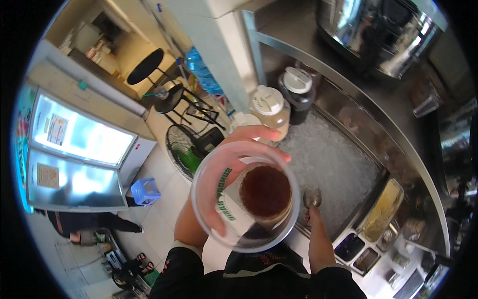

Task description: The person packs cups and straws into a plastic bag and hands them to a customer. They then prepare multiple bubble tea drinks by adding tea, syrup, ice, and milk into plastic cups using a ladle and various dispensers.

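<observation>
Close to the camera, my left hand (248, 144) is wrapped around a clear plastic cup (203, 209) with green print on its side. Dark brown liquid (266, 191) fills its bottom part. Lower down on the right, my right hand (310, 215) grips the handle of a scoop (312, 197). The scoop's bowl is at the near edge of a metal bin of crushed ice (332, 157). Two lidded jugs stand at the bin's far left: one with pale brown contents (274, 116), the other dark (297, 98).
A tray of yellow food (382, 209) and smaller containers (349, 246) line the bin's right side. Above runs a steel shelf edge (377, 108). To my left are a floor fan (183, 149), a purple stool (145, 191) and a glass-door fridge (80, 149). A person (89, 223) is partly behind it.
</observation>
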Available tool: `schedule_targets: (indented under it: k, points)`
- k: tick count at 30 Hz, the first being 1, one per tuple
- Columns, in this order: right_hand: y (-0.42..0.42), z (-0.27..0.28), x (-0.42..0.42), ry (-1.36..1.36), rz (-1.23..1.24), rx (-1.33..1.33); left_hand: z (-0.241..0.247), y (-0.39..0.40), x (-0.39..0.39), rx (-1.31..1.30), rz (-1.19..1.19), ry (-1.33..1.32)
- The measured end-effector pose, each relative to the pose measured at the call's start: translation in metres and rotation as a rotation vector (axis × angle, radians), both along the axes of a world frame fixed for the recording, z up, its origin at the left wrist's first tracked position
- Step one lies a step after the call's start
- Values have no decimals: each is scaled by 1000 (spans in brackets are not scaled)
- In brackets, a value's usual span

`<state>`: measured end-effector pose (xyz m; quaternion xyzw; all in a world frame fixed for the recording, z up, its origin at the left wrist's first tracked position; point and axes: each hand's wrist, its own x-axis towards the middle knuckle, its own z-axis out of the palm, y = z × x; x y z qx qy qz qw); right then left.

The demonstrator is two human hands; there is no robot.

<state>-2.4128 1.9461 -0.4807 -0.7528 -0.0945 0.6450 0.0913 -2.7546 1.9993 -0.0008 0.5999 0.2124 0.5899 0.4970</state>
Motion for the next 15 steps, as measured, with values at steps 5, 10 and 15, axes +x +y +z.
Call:
schedule_targets:
  k: [5,10,15]
  points:
    - [48,2,-26,-30,-93,75,19,34,-33,132,-510,-165]
    - [88,-33,-39,-124,-43,174,58,23,-30,265,-623,-222]
    - [74,-74,-42,-202,83,410,52,9,-42,328,-716,-224]
